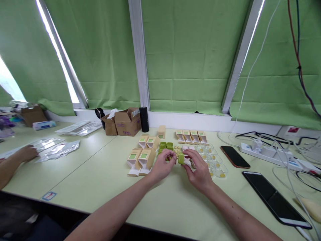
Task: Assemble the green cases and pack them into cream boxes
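Left hand (164, 164) at table (100, 180) centre, fingers curled closed; cannot tell what, if anything, sits inside. Right hand (198, 170) just beside it, thumb and fingers pinching green block (181, 158), held just above table between both hands. Tan boxes (140, 160) just left of left hand. Green caps (166, 145) behind hands. Clear trays (215, 164) right of right hand. Box row (192, 136) farther back. Phone (235, 156) and tablet (273, 197) to right. Co-worker's hand (26, 153) far left on foil pouches (59, 149).
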The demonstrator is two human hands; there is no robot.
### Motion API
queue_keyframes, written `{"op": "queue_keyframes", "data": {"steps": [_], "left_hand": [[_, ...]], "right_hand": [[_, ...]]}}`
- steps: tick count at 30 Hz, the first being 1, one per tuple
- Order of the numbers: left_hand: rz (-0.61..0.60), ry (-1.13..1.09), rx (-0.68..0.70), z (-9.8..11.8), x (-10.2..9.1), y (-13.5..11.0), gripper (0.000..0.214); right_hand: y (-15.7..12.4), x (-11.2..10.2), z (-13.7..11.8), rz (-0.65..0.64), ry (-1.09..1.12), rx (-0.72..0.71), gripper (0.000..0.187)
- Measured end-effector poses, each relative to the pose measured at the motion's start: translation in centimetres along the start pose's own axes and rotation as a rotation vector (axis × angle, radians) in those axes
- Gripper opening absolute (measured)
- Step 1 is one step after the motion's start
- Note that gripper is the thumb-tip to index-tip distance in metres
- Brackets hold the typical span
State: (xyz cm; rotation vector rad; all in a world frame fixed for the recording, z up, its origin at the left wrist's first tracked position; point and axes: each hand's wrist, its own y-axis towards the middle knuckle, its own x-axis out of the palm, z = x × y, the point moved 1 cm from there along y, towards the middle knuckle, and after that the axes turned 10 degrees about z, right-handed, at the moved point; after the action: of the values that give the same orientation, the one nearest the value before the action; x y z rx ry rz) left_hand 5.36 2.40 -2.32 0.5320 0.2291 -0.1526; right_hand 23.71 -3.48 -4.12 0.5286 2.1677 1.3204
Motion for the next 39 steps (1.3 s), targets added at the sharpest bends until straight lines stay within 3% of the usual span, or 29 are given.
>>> {"op": "queue_keyframes", "data": {"steps": [15,25,29,34,39], "left_hand": [[0.028,-0.010,-0.047,-0.1,-0.2,0.1,0.020],[0.095,0.017,0.016,0.2,-1.1,-0.1,0.027],[0.098,0.073,0.163,0.5,-1.5,-0.4,0.031],[0.020,0.162,0.449,1.2,-1.3,-1.0,0.056],[-0.010,0.219,0.532,1.2,-0.9,-1.1,0.059]], "right_hand": [[0.2,-0.2,-0.1,0.017,-0.016,0.001,0.039],[0.4,-0.5,-0.1,0.016,-0.053,-0.005,0.051],[0.5,-0.5,-0.3,0.000,-0.069,-0.054,0.055],[0.5,-0.5,-0.3,0.017,-0.061,-0.112,0.050],[0.5,-0.7,-0.4,-0.005,-0.118,-0.205,0.038]]}}
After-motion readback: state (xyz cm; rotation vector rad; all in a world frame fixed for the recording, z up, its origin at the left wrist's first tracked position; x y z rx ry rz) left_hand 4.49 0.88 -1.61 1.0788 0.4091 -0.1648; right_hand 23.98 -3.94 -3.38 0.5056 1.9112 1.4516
